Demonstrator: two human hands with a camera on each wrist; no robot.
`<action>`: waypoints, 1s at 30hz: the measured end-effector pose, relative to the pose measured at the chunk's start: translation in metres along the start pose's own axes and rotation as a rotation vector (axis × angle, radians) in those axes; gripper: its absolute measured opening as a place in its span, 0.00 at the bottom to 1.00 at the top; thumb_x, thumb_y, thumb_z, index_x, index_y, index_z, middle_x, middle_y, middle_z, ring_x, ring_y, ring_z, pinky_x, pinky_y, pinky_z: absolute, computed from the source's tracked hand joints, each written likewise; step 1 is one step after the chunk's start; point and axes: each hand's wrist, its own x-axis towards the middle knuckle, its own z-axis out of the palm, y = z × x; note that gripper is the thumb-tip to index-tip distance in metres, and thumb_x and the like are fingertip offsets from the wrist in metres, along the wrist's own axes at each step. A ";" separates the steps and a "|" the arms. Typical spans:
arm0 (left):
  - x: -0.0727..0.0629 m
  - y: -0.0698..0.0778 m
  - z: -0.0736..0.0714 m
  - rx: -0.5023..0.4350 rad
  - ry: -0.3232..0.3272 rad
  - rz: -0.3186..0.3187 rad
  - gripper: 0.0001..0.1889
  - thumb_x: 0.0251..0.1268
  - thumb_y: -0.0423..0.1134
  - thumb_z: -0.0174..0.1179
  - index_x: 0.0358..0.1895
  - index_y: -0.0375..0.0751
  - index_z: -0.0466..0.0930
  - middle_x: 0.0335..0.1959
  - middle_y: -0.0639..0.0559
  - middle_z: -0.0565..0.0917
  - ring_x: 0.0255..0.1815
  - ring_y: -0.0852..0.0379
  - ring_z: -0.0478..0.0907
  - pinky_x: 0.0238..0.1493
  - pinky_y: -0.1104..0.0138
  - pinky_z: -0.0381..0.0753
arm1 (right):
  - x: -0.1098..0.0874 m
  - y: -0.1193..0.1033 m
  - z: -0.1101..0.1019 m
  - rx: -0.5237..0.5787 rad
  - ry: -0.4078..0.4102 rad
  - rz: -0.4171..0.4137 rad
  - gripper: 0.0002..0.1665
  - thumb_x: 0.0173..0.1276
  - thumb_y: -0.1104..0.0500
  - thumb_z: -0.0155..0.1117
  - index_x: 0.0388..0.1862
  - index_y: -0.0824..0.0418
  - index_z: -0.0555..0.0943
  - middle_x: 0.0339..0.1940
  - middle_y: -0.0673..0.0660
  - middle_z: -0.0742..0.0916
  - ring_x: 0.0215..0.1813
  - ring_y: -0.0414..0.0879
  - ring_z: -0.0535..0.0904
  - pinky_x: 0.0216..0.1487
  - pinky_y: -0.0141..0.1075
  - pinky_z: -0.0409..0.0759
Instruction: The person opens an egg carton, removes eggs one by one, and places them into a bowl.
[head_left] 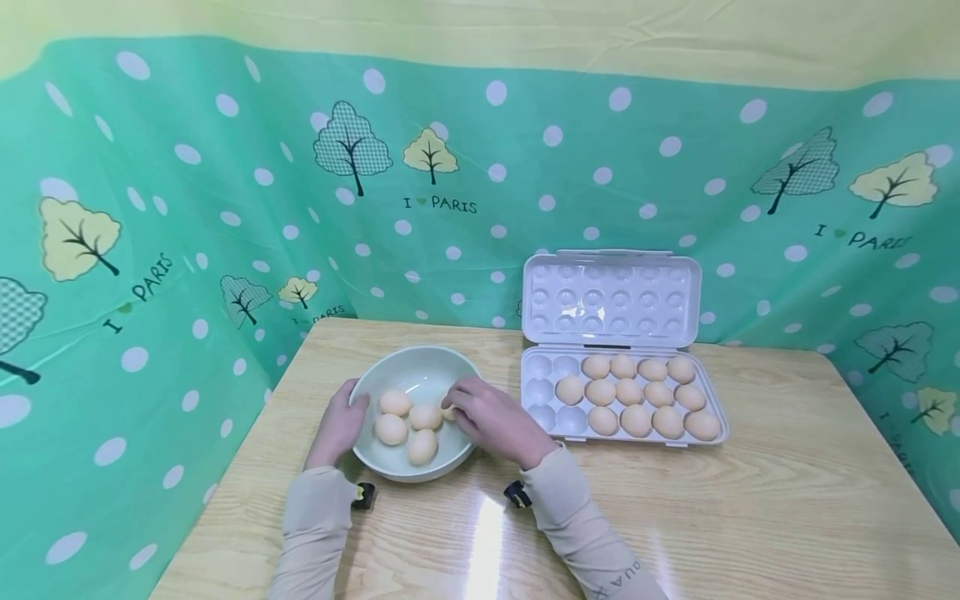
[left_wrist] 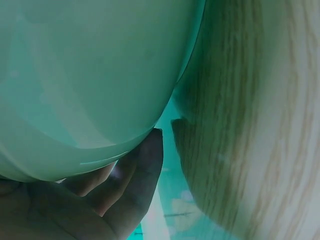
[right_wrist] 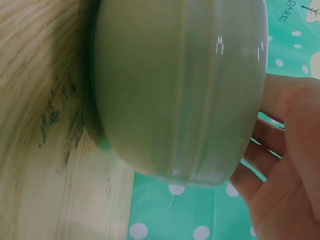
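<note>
A pale green bowl [head_left: 416,475] stands on the table with several light brown eggs [head_left: 422,447] inside. My left hand [head_left: 339,425] grips its left rim, thumb at the top edge; in the left wrist view the fingers [left_wrist: 142,170] lie along the outer wall. Over the right rim reaches my right hand [head_left: 491,414], its curled fingers pinching an egg [head_left: 448,412] that they partly cover. From the right wrist, the bowl's wall [right_wrist: 180,90] hides the fingertips and that egg. To the right, an open white egg box [head_left: 534,425] holds rows of eggs [head_left: 636,421], with bare cups at its left end.
The box's hinged lid [head_left: 611,296] stands upright against the curtain [head_left: 465,250], which hangs along the back and sides. A wooden table [head_left: 787,483] bears everything. Black wrist straps [head_left: 517,493] show near both cuffs.
</note>
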 end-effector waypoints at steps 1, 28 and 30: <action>0.000 0.000 0.000 0.000 0.001 -0.001 0.26 0.80 0.41 0.36 0.76 0.37 0.55 0.75 0.34 0.61 0.76 0.35 0.57 0.75 0.43 0.60 | -0.001 0.001 -0.001 0.004 0.016 -0.009 0.10 0.70 0.66 0.58 0.46 0.57 0.84 0.45 0.49 0.83 0.51 0.41 0.80 0.55 0.30 0.81; 0.000 -0.002 0.001 0.007 0.000 0.009 0.26 0.80 0.41 0.36 0.76 0.37 0.55 0.74 0.33 0.62 0.75 0.34 0.58 0.73 0.42 0.61 | -0.029 0.026 -0.019 -0.105 0.165 0.008 0.14 0.64 0.69 0.62 0.49 0.60 0.83 0.49 0.54 0.83 0.52 0.47 0.80 0.52 0.36 0.83; 0.000 -0.002 0.001 0.006 -0.001 0.008 0.26 0.80 0.41 0.36 0.76 0.37 0.55 0.75 0.33 0.62 0.76 0.34 0.58 0.74 0.42 0.61 | -0.032 0.030 -0.020 -0.123 0.129 0.054 0.14 0.64 0.68 0.63 0.49 0.61 0.83 0.49 0.55 0.83 0.54 0.48 0.79 0.55 0.38 0.83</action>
